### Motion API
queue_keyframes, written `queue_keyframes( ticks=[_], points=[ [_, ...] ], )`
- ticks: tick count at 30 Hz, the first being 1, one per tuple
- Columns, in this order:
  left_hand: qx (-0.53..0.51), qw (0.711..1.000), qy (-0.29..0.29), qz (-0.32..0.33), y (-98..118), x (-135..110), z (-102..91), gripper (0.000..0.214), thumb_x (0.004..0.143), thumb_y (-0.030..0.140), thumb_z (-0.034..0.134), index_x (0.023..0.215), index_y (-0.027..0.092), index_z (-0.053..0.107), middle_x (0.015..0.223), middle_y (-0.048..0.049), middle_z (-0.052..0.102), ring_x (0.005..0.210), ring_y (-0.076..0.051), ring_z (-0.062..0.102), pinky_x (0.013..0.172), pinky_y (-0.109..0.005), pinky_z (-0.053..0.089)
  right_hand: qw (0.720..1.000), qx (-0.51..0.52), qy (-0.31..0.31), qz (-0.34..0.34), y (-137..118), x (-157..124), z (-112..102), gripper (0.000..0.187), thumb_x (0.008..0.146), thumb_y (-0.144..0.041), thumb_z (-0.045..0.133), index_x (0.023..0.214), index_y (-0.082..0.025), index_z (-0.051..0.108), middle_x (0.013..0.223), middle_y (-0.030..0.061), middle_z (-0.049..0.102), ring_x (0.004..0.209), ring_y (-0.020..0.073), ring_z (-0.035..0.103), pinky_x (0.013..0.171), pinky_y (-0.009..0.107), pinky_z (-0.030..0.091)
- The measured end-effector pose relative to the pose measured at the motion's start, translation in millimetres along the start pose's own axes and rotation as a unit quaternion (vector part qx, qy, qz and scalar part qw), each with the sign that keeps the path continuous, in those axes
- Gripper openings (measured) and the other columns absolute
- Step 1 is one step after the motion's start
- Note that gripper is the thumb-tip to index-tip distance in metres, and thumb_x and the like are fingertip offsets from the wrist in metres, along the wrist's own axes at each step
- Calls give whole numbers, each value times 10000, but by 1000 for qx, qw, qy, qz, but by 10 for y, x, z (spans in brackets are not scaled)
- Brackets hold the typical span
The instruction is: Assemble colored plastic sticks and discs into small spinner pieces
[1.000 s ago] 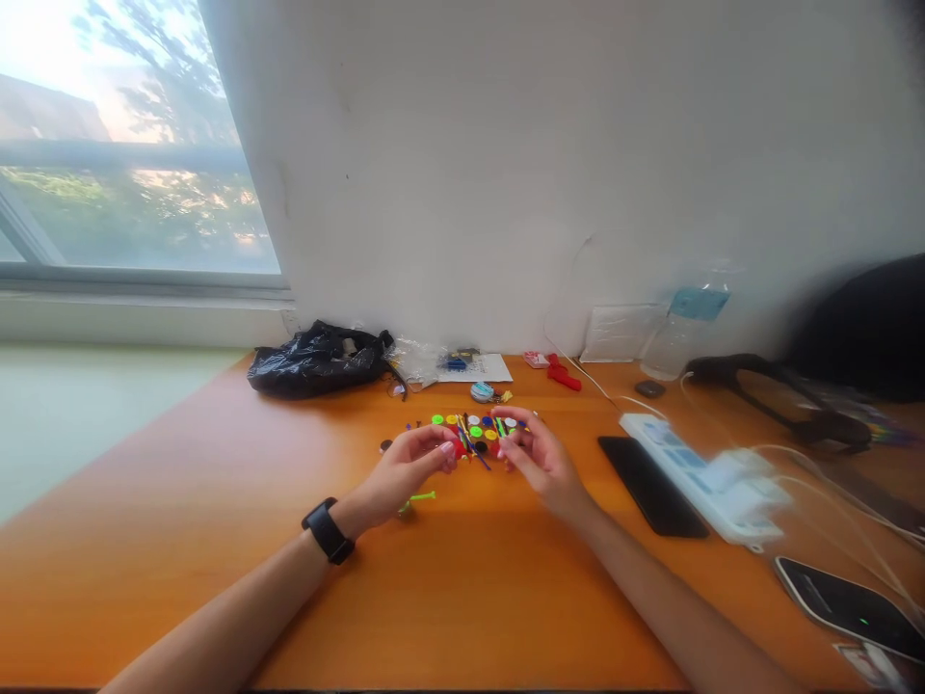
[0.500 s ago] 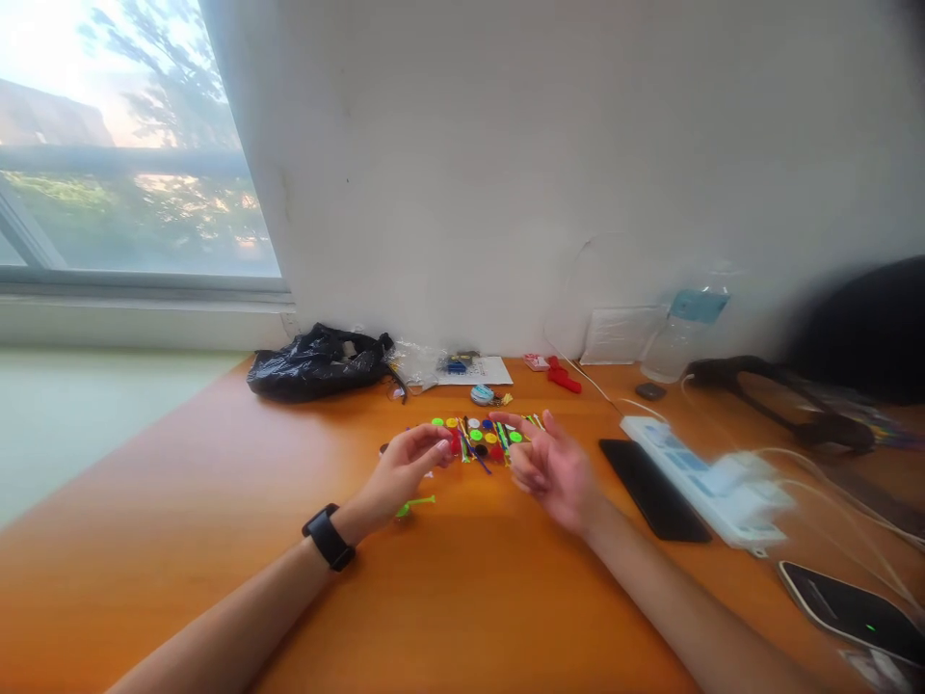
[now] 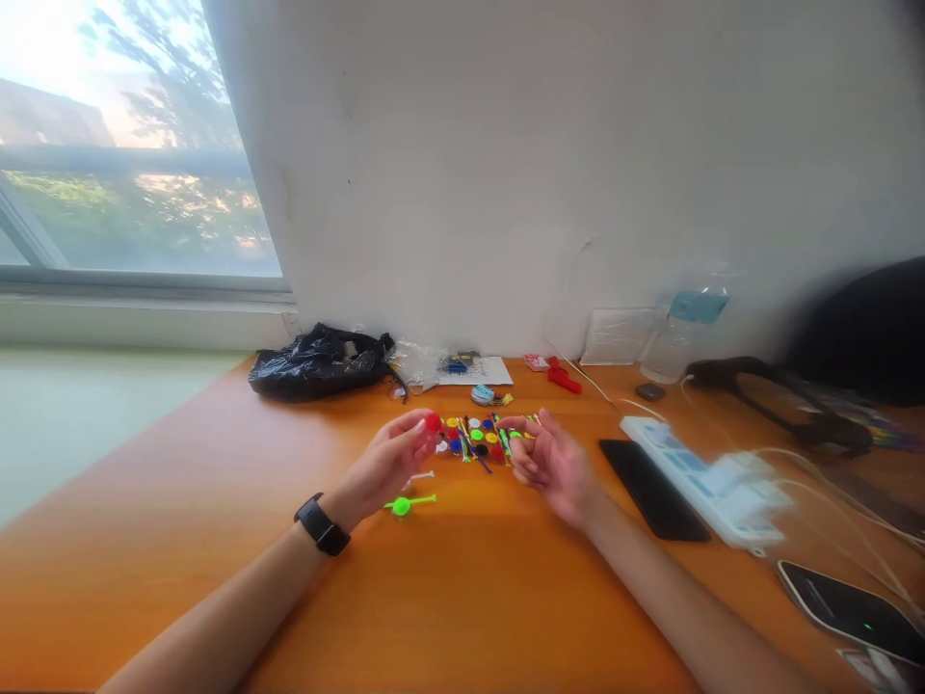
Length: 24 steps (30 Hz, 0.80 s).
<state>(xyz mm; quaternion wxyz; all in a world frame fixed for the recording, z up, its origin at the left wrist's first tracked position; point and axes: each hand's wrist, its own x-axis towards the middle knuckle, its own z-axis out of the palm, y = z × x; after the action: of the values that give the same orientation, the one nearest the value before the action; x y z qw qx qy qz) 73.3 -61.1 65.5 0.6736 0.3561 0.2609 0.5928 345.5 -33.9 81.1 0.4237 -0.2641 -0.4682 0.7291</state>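
Between the thumb and fingertips of my left hand (image 3: 386, 463) is a small red round piece (image 3: 432, 423), held up just above the tabletop. My right hand (image 3: 556, 467) has its index finger stretched out and thumb raised, the other fingers loosely curled; I see nothing in it. Between and behind the hands lie several coloured round pieces (image 3: 491, 438) and thin coloured sticks (image 3: 466, 439), partly covered by my fingers. Near my left wrist rests a bright green piece (image 3: 402, 506) with a round middle and a stick. A white stick (image 3: 423, 475) shows just behind it.
A black plastic bag (image 3: 318, 364), a white paper sheet (image 3: 495, 370) and a red object (image 3: 563, 376) lie by the wall. To the right are a black flat slab (image 3: 650, 490), a white power strip (image 3: 694, 472) with cables, a clear bottle (image 3: 672, 347) and a phone (image 3: 845, 607).
My left hand has drawn back to the left and up, and a red round piece now shows in its fingertips. The green piece is more fully uncovered. My right hand has barely moved.
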Motion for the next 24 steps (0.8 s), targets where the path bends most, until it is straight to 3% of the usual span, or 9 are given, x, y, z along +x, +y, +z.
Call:
queue_keyframes(
  ticks=[7,19,21,24],
  points=[
    [-6,1000,-23,12,20,-23,13,294,822,208,891,1073,203,739,1120,-30,776,1080,-164,752,1011,-256,562,1000,4,-3,2,5,2,-26,513,980,-668,537,1113,-196,686,568,-60,411,485,114,169,503,288,158],
    [-11,1000,13,26,-1,49,-95,301,825,204,871,1091,224,732,1198,-41,762,1095,-162,735,1041,-276,547,1000,-1,12,6,-18,-9,16,563,967,-711,503,1147,-203,666,589,-47,425,489,127,213,510,295,183],
    [-15,1000,14,23,1,47,-93,315,810,211,887,1084,232,734,1193,-32,760,1022,-138,732,975,-257,565,1000,5,6,6,-15,-8,11,547,978,-698,498,1140,-204,669,595,-43,430,495,126,217,516,296,183],
    [-16,1000,13,23,13,36,-72,324,785,215,908,1062,234,741,1155,-20,755,756,-61,655,707,-179,549,1000,14,0,4,-12,-5,6,528,988,-683,497,1131,-205,669,602,-42,435,500,124,212,520,296,178]
  ],
)
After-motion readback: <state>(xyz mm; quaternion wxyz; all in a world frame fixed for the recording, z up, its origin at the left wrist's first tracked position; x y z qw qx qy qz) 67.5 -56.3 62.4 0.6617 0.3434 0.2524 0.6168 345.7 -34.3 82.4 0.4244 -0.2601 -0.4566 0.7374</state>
